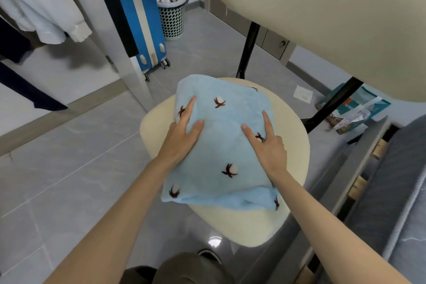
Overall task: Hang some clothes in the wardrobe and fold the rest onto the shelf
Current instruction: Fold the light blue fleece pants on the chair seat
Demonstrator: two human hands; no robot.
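Hands flat on a folded light-blue fleece garment (221, 145) with dark embroidered motifs, lying on a cream padded chair seat (292, 145) at frame centre.
Upper centre, a perforated white laundry basket (173, 21) holds white plastic bags. Left hand (182, 134) and right hand (267, 145) press the garment with straight, spread fingers, gripping nothing. White shirts (46, 7) hang upper left.

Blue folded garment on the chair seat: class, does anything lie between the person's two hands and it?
Nothing visible does. The left hand and right hand both rest flat, fingers straight, directly on top of the blue folded garment, which lies on the cream chair seat.
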